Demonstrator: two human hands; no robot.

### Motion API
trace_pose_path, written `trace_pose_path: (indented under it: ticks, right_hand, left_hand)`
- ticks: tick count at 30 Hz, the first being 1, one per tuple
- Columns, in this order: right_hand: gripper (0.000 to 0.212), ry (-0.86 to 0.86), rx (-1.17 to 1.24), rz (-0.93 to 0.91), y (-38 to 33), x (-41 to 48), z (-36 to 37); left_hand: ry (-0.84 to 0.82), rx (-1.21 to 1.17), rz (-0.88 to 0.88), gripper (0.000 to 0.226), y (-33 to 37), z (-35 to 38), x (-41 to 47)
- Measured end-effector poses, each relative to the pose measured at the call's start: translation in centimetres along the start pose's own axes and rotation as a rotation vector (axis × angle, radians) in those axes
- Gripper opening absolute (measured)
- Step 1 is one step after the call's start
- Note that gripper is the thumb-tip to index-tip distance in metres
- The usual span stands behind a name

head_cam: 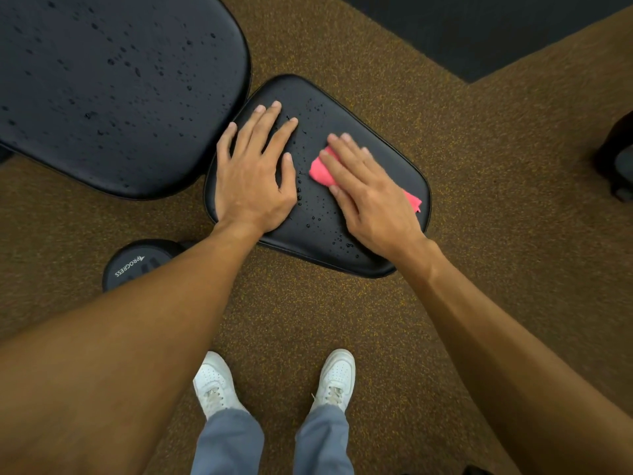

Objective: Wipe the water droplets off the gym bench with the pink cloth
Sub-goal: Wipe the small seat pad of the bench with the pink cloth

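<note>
The gym bench has two black padded parts, both dotted with water droplets: a small seat pad (376, 159) in the middle and a large back pad (113, 84) at the upper left. My left hand (255, 169) rests flat on the left side of the seat pad, fingers spread. My right hand (368, 197) presses the pink cloth (320, 171) flat against the seat pad's right half. Most of the cloth is hidden under the hand; pink shows at the fingertips and behind the wrist side. Droplets lie between the two hands.
Brown speckled carpet (479, 269) surrounds the bench, with a black mat (496, 29) at the top right. A black round foot cap marked PROGRESS (137, 265) sits below the back pad. My white shoes (212, 382) stand near the bottom. A dark object (616, 156) sits at the right edge.
</note>
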State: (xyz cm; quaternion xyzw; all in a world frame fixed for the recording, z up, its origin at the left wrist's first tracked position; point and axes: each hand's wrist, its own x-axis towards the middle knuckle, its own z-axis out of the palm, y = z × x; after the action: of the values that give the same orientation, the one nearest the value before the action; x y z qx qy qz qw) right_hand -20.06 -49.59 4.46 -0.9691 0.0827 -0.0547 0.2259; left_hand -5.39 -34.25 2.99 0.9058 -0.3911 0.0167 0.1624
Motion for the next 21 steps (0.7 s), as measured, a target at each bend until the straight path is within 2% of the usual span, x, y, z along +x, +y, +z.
trace_pose_path:
  ticks: [3, 7, 9, 15, 21]
  right_hand:
    - [0.051, -0.008, -0.023, -0.005, 1.3, -2.1, -0.9]
    - [0.050, 0.094, -0.035, 0.184, 1.3, -1.1, -0.7]
    - [0.050, 0.101, -0.014, 0.214, 0.3, -0.4, -0.1]
    - [0.055, -0.014, 0.028, 0.116, -0.5, -2.8, -0.6]
    - [0.057, -0.060, -0.093, 0.026, 1.1, -2.6, -1.2]
  left_hand:
    - [0.008, 0.001, 0.004, 0.053, -0.1, 0.1, 0.0]
    - [0.004, -0.006, -0.002, 0.052, -0.1, 0.1, 0.0]
    - [0.004, -0.007, -0.002, 0.052, 0.0, 0.1, 0.0]
    - [0.003, -0.001, -0.004, 0.052, 0.1, 0.1, -0.1]
    - [0.011, -0.014, -0.004, 0.051, 0.1, 0.1, -0.1]
